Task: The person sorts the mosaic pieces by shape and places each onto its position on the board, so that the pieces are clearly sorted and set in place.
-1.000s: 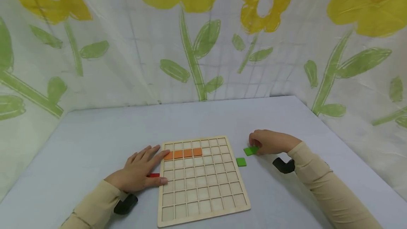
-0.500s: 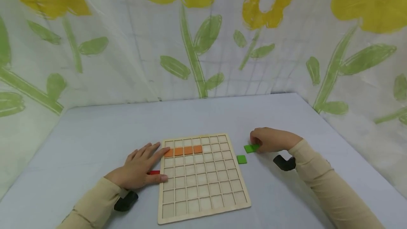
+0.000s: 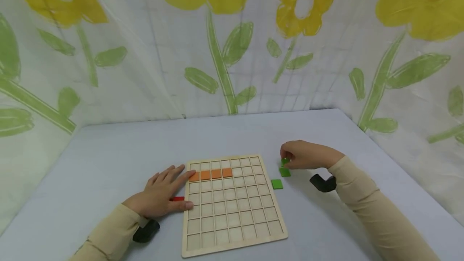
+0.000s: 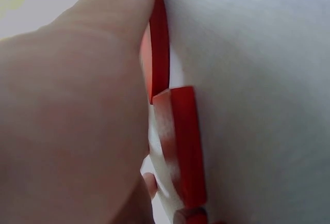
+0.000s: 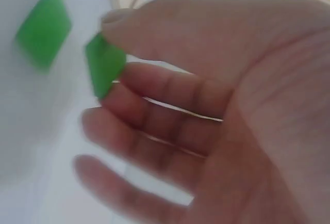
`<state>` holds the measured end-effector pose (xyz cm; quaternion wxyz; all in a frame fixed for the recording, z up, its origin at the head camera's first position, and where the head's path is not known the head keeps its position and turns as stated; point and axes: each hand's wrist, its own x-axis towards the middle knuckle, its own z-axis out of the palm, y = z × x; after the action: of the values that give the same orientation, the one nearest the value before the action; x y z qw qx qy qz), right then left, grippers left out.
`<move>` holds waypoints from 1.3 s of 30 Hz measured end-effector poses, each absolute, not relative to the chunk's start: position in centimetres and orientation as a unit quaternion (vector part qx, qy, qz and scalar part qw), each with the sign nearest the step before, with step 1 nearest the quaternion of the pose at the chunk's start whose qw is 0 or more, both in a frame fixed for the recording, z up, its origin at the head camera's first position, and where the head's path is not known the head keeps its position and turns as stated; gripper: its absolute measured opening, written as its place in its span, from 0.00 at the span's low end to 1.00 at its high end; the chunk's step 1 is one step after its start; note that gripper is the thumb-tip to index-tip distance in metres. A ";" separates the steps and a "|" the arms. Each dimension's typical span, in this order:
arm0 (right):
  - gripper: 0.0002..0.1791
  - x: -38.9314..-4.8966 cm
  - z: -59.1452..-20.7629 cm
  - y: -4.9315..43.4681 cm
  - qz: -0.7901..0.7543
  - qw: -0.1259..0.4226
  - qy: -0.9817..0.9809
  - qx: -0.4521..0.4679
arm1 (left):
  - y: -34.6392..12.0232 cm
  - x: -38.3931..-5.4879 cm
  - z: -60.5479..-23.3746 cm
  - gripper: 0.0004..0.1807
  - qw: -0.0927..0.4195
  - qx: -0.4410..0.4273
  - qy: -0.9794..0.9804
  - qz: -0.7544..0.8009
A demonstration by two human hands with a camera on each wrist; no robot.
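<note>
My right hand pinches a green square tile between thumb and fingertips, above the table to the right of the board. Just below it lies a second green tile, and a third green tile rests nearer the board's right edge. The wooden grid board has several orange tiles in its second row. With fingers spread, my left hand rests on the board's left edge, its index fingertip at the leftmost orange tile. Red tiles lie on the table under that hand, mostly hidden in the head view.
A white table carries everything. Behind it hangs a curtain printed with yellow flowers. Black wrist devices sit under both wrists.
My right hand has lifted one green tile off the table and shifted slightly left, uncovering more of the tile below. My left hand stays on the board's edge.
</note>
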<state>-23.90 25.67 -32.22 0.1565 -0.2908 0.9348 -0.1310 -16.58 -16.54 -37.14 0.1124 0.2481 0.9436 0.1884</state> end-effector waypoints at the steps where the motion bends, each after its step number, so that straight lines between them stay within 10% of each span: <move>1: 0.07 -24.0 -32.4 25.0 -0.129 0.154 0.932 -0.301 | -16.5 -16.5 -37.1 0.48 0.113 0.248 0.944 0.189; 16: 0.10 -23.8 -32.9 14.9 -0.061 0.148 0.901 -0.404 | -16.4 -16.5 -37.4 0.48 0.117 0.244 0.943 0.192; 39: 0.09 -24.9 -34.1 13.6 -0.076 0.132 0.900 -0.409 | -16.5 -16.6 -36.9 0.48 0.103 0.252 0.946 0.176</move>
<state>-24.92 13.62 -34.05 0.1319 -0.4095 0.8996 -0.0757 -16.61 -16.46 -36.86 0.1031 0.2518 0.9460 0.1761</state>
